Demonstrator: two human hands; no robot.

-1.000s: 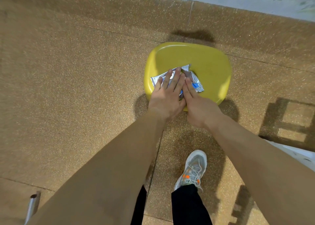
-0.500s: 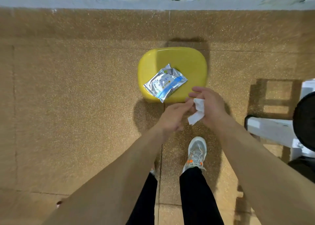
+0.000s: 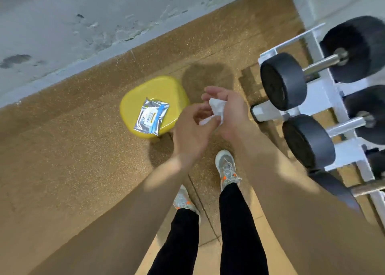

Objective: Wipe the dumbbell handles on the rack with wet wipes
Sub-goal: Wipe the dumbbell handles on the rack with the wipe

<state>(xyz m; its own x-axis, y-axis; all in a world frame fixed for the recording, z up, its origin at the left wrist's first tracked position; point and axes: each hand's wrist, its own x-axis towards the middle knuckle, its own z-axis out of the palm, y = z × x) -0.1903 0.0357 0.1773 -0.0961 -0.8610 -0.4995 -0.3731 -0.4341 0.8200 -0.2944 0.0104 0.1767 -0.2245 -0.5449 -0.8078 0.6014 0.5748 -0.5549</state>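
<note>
A brown speckled floor point(image 3: 62, 170) is seen across most of the view, and it is bordered at the top by a grey, scuffed wall point(image 3: 83, 24). At the right a white rack point(image 3: 325, 95) is set on the floor. Black dumbbells are carried on it, with their round heads turned toward the person. The upper dumbbell point(image 3: 283, 81) is shown with its bare metal handle point(image 3: 325, 63) in plain sight. The lower dumbbell point(image 3: 308, 141) is shown just below it, its handle point(image 3: 345, 125) also uncovered. Neither handle is touched by a hand or by a wipe.

Two bare forearms are stretched forward from the bottom of the view, above black trouser legs and a pair of grey shoes with orange marks point(image 3: 227, 168). A yellow stool point(image 3: 135, 106) is stood on the floor to the left of the hands. A silver wipes packet point(image 3: 152, 116) with a blue stripe is laid flat on its seat.

The left hand point(image 3: 191, 133) and the right hand point(image 3: 231, 112) are held close together in the air between the stool and the rack. A crumpled white wet wipe point(image 3: 217, 108) is held between them, well apart from the dumbbell handles. The right grip is curled loosely round the bulk of the wipe. The left grip is narrow, and a lower corner of the wipe is pinched between thumb and fingertips.
</note>
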